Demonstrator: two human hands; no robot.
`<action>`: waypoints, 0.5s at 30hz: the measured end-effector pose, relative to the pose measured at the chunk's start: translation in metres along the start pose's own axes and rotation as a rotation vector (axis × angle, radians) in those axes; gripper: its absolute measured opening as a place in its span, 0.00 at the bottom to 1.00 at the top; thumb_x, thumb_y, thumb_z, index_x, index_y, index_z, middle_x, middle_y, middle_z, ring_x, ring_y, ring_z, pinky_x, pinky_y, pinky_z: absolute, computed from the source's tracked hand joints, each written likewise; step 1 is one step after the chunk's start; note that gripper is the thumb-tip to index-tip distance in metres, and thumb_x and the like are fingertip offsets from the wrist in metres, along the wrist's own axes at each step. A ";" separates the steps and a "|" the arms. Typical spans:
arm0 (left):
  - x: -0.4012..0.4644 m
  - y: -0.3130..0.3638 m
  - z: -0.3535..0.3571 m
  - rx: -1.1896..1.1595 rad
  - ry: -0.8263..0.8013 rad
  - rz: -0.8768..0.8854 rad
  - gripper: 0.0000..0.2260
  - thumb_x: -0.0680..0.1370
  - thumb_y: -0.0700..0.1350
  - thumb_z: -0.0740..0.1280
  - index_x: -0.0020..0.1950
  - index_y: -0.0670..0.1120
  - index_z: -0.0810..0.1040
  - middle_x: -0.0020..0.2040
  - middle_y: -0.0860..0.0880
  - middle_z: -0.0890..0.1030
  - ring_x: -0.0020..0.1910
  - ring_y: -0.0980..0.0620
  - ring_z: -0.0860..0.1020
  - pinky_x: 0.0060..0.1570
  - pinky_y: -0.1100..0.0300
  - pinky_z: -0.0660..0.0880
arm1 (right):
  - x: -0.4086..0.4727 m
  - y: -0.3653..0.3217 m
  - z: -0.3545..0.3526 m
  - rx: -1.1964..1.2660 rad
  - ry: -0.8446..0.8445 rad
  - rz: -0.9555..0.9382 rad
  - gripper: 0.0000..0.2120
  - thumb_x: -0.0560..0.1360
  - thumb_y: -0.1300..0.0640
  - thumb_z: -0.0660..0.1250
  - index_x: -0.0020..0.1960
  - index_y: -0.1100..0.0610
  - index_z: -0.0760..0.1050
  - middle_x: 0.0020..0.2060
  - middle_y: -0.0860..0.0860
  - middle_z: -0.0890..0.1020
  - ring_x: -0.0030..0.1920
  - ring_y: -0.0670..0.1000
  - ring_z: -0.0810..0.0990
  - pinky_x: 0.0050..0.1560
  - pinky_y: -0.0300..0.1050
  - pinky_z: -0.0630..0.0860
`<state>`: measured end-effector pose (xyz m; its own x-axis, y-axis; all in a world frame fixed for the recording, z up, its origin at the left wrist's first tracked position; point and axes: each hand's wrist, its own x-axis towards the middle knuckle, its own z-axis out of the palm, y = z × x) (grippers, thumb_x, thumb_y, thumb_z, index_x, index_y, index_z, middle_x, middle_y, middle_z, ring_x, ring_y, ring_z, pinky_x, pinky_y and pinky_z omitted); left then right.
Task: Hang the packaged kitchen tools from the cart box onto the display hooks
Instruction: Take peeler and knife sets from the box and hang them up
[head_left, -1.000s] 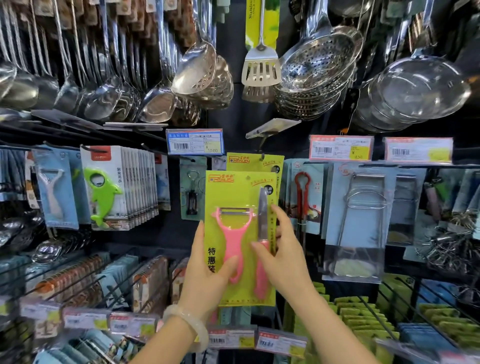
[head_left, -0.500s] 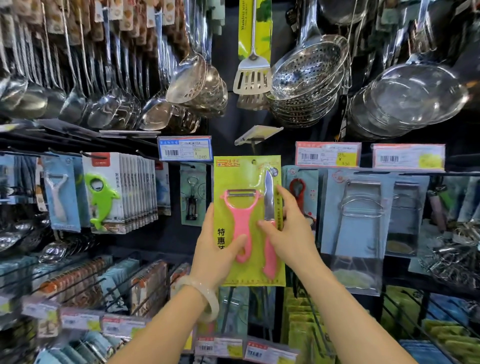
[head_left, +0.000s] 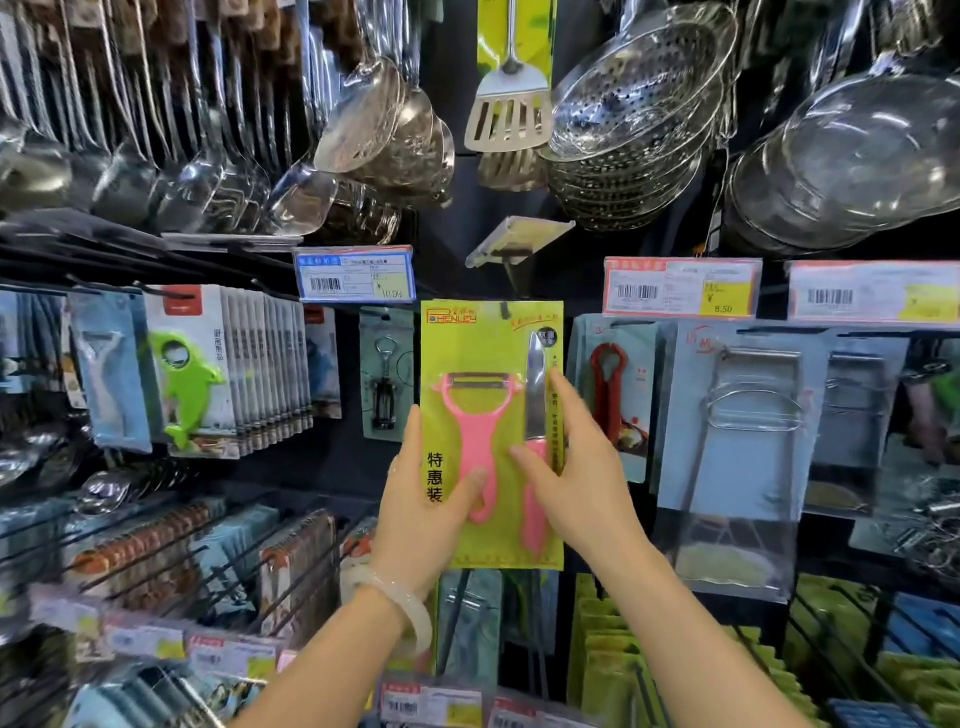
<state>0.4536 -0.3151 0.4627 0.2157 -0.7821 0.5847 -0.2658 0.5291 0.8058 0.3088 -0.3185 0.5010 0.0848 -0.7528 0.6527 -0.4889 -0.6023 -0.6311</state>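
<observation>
Peeler pack (head_left: 488, 343) held by left hand (head_left: 421, 512) and right hand (head_left: 576, 478).

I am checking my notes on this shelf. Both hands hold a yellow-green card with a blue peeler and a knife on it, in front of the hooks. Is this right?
One detail is wrong: the peeler is pink, not blue. The head view shows it on the yellow-green card beside the knife, with the left hand and right hand holding the card in front of the hooks.
</observation>
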 end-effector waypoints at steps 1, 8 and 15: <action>0.003 -0.004 0.002 0.038 0.003 0.003 0.39 0.74 0.46 0.71 0.77 0.56 0.49 0.66 0.61 0.63 0.67 0.62 0.63 0.65 0.63 0.61 | 0.000 0.005 0.004 -0.026 -0.018 0.012 0.38 0.75 0.54 0.68 0.76 0.41 0.48 0.63 0.40 0.66 0.60 0.36 0.65 0.62 0.35 0.62; 0.044 -0.033 0.012 0.243 -0.093 -0.054 0.43 0.74 0.46 0.71 0.77 0.57 0.44 0.59 0.44 0.66 0.51 0.58 0.62 0.43 0.69 0.60 | 0.020 0.039 0.028 -0.170 -0.049 0.152 0.41 0.77 0.56 0.66 0.75 0.37 0.40 0.56 0.51 0.64 0.46 0.47 0.72 0.48 0.41 0.67; 0.101 -0.070 0.031 0.334 -0.168 -0.080 0.43 0.73 0.46 0.72 0.77 0.56 0.45 0.60 0.44 0.70 0.53 0.52 0.67 0.47 0.62 0.65 | 0.062 0.070 0.047 -0.214 -0.035 0.239 0.42 0.76 0.58 0.66 0.75 0.38 0.41 0.59 0.53 0.66 0.47 0.49 0.72 0.50 0.42 0.70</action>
<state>0.4649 -0.4417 0.4624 0.0986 -0.8742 0.4754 -0.5518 0.3496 0.7572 0.3206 -0.4193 0.4776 -0.0269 -0.8771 0.4796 -0.6700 -0.3402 -0.6598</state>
